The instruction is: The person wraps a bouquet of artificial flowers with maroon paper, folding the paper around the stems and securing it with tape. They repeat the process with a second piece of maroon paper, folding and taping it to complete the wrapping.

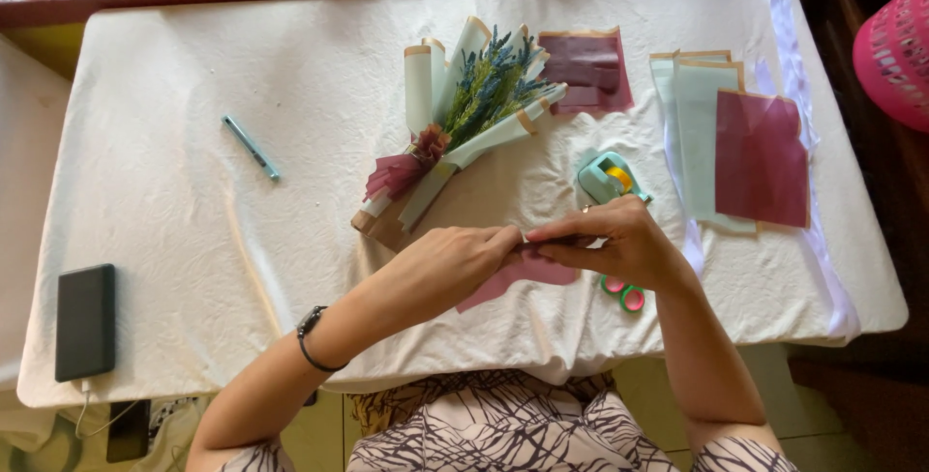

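My left hand and my right hand meet over the near middle of the white-clothed table. Both pinch a folded maroon paper sheet by its top edge. A ring shows on my right hand. Just beyond my hands lies a small bouquet of blue-green sprigs wrapped in pale green, brown and maroon paper, with a maroon bow at its neck. A mint tape dispenser stands right behind my right hand.
Pale green sheets and a maroon sheet lie at right; another maroon sheet lies behind the bouquet. A teal pen and a black phone are at left. Scissor handles peek out under my right wrist. A pink basket stands far right.
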